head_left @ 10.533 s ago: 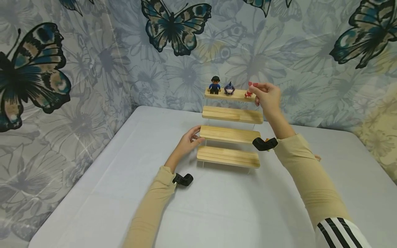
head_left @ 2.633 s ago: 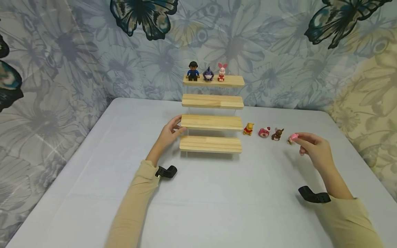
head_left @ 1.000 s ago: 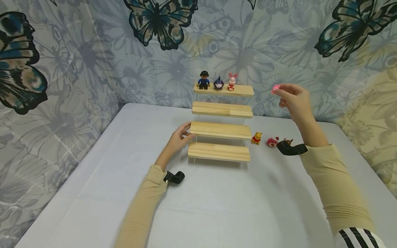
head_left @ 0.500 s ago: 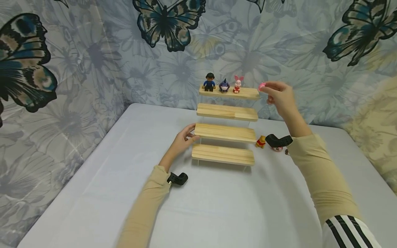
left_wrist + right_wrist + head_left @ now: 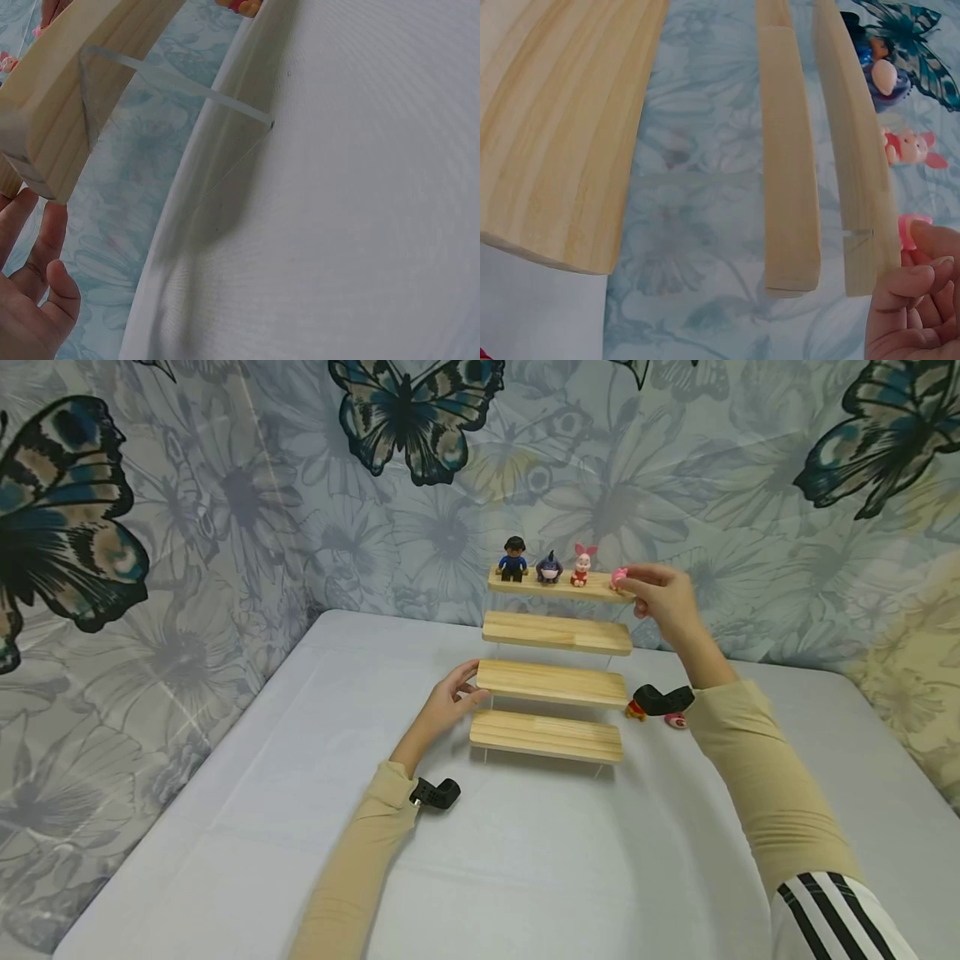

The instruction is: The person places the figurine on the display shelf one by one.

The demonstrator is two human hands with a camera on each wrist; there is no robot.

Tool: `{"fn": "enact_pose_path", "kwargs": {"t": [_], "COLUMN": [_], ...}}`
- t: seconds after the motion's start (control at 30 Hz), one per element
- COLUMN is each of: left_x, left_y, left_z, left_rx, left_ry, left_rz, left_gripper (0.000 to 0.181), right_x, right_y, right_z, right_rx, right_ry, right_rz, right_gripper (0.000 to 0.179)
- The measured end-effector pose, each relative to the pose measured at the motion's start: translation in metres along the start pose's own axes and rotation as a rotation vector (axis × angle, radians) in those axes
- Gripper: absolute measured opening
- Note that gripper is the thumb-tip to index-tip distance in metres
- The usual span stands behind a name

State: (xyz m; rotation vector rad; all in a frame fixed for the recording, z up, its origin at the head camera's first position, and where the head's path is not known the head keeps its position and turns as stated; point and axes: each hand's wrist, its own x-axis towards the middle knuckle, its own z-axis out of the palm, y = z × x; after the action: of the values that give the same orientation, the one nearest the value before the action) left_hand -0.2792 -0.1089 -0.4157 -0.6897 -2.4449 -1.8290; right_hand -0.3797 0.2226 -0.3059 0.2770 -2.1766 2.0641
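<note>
A stepped display stand point(image 5: 551, 683) with several wooden boards on clear supports stands mid-table. My left hand point(image 5: 442, 702) holds the left end of its second board from the bottom, thumb at the front corner; in the left wrist view fingertips touch the wood. My right hand point(image 5: 667, 597) pinches a small pink figurine point(image 5: 618, 577) at the right end of the top board. In the right wrist view the figurine point(image 5: 913, 231) is partly hidden by thumb and fingers. Left of it on that board are a toy man point(image 5: 513, 560), a purple donkey figurine point(image 5: 549, 568) and a piglet figurine point(image 5: 582, 566).
On the white table point(image 5: 525, 860), right of the stand, are a yellow bear figurine point(image 5: 635, 710) and a pink bear figurine point(image 5: 676, 720), partly covered by the right wrist camera point(image 5: 663, 700). A butterfly-print cloth point(image 5: 450, 535) hangs behind.
The right hand picked up the pink figurine from the table at the right, raised it, and brought it left and down to the top board. The left hand stays on the stand.
</note>
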Motion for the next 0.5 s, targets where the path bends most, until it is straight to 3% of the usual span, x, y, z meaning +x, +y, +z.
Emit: {"fn": "enact_pose_path", "kwargs": {"t": [0.17, 0.2, 0.3, 0.5], "left_x": [-0.005, -0.005, -0.006, -0.008], "left_y": [0.023, 0.024, 0.027, 0.027], "left_z": [-0.002, -0.002, -0.002, -0.001], "left_rx": [0.004, 0.009, 0.01, 0.004], "left_ry": [-0.011, -0.012, -0.013, -0.02], "left_rz": [0.014, 0.01, 0.003, -0.017], "left_gripper": [0.055, 0.054, 0.054, 0.055], "right_x": [-0.002, -0.012, -0.021, -0.031], "right_y": [-0.003, -0.016, -0.027, -0.038], "right_z": [0.002, 0.01, 0.016, 0.025], "right_rx": [0.009, -0.031, 0.002, -0.015], "right_ry": [-0.003, 0.021, 0.008, 0.008], "right_rz": [-0.004, 0.01, 0.035, 0.073], "right_gripper": [0.04, 0.042, 0.043, 0.048]}}
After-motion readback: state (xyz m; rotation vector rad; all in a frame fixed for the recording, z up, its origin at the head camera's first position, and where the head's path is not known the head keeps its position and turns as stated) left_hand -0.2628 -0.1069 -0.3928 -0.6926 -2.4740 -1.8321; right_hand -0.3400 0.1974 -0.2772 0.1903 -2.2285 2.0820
